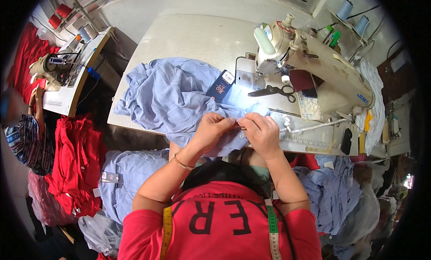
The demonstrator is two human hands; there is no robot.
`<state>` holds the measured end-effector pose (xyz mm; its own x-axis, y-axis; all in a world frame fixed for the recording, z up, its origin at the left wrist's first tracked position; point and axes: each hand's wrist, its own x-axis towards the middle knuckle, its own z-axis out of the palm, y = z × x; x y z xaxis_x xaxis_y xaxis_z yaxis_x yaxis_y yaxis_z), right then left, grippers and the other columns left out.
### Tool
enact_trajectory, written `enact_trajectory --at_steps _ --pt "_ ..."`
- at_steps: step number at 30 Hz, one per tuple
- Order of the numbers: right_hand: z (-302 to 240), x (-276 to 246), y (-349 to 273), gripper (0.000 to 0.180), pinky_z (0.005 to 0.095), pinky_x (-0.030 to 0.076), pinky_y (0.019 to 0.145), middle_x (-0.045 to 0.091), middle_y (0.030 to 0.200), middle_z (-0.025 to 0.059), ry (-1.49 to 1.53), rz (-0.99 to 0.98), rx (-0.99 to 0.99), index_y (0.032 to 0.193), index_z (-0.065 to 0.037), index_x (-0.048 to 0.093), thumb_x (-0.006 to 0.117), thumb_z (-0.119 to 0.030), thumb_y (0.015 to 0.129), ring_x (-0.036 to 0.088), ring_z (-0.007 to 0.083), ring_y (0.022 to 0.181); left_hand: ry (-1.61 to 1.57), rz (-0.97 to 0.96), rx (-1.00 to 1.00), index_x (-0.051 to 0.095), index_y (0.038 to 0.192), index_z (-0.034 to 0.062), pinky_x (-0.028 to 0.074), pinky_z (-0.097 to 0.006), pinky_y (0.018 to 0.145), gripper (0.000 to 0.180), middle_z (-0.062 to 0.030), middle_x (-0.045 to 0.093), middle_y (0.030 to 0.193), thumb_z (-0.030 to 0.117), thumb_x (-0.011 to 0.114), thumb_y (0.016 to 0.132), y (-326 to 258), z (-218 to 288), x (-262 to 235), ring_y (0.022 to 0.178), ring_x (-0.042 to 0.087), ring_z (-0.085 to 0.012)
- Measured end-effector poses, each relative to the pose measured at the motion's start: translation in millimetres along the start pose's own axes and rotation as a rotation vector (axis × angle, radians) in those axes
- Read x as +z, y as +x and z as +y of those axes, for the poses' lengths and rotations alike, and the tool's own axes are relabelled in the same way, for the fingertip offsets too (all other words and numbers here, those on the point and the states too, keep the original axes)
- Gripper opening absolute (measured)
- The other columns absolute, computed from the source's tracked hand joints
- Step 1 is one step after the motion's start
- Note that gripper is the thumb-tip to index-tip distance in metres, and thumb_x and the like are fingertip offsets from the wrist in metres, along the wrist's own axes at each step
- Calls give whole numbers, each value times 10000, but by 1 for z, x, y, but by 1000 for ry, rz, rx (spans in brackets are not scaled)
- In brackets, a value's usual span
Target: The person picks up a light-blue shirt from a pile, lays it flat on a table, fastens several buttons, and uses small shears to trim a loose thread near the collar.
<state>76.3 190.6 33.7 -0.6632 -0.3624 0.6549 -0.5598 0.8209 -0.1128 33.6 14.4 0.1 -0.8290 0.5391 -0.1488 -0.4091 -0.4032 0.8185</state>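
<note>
A light blue garment [166, 89] lies bunched on the sewing table, its near edge drooping over the front. My left hand [211, 130] pinches a bit of its cloth between thumb and fingers. Close beside it, my right hand [262, 133] pinches the same part, the fingertips of both nearly touching. What exactly sits between the fingertips is too small to make out. A dark blue hang tag [221, 86] rests on the cloth just beyond my hands. Black scissors [274, 92] lie farther right, near the needle area of the sewing machine [314, 57].
A white cord [314, 126] runs along the table right of my hands. Blue garments [330, 192] are heaped at lower right, with another blue pile [130, 174] and red garments [74, 165] at left. Another person's hand [37, 96] is at a second machine [47, 71].
</note>
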Motion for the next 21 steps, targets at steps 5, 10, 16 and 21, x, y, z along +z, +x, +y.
enact_trajectory --at_steps 5,10,16,21 --pt "-12 -5 2 186 406 480 643 578 917 96 310 38 433 983 -78 571 628 -169 832 595 348 761 -5 44 32 663 873 -87 512 -258 703 184 -126 675 812 93 625 863 0 -3 4 742 634 -145" --pt "-27 -20 1 216 430 487 657 618 899 179 475 -182 632 1029 -37 532 591 -157 859 614 377 805 30 37 -1 659 889 -76 507 -260 710 149 -122 675 851 65 629 853 1 -5 0 755 629 -143" --pt "-28 -9 -2 228 442 488 664 626 906 185 362 -196 606 1033 -35 536 586 -173 858 605 392 811 38 17 -21 657 882 -74 499 -257 699 135 -122 671 847 53 630 848 -1 0 2 745 622 -140" --pt "-29 -8 -1 220 442 490 662 629 904 179 330 -190 587 1026 -35 538 585 -170 859 608 386 806 18 40 34 673 878 -74 460 -222 593 176 -77 665 785 92 616 866 -1 -4 5 658 581 -91"
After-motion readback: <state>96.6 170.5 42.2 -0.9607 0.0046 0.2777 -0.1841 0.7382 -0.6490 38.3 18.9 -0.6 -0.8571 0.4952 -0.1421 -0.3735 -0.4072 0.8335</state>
